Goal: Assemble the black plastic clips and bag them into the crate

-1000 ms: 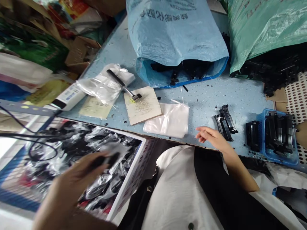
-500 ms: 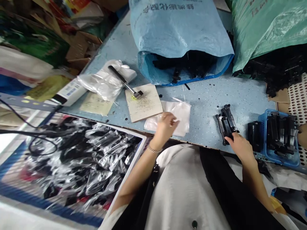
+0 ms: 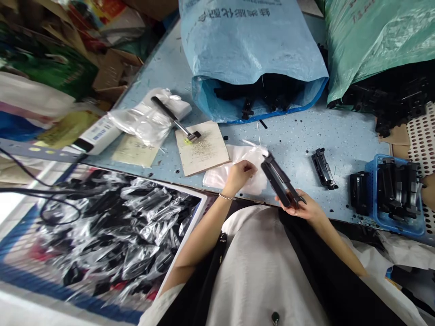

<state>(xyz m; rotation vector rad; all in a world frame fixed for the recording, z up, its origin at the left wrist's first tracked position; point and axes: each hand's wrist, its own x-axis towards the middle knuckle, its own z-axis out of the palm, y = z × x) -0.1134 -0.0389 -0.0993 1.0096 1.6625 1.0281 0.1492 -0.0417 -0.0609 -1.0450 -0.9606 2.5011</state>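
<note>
My right hand (image 3: 301, 207) grips a long black plastic part (image 3: 279, 179) by its lower end, tilted up above the table's front edge. The part has two parallel bars with a gap between them. My left hand (image 3: 240, 175) is over a stack of clear plastic bags (image 3: 217, 176), its fingers pinched together. Whether a bag edge is between those fingers cannot be seen. A second black plastic part (image 3: 323, 168) lies on the table to the right.
A hammer (image 3: 178, 121) rests on a board (image 3: 202, 151). Black parts fill a blue basket (image 3: 419, 228), a blue sack (image 3: 251, 50) and a green sack (image 3: 377, 50). Bagged parts (image 3: 136, 226) fill a white-rimmed bin at lower left. More plastic bags (image 3: 146, 115) lie behind.
My right hand has lifted one black part off the table and brought it left, leaving the other behind. My left hand's fingers have closed together over the bags.
</note>
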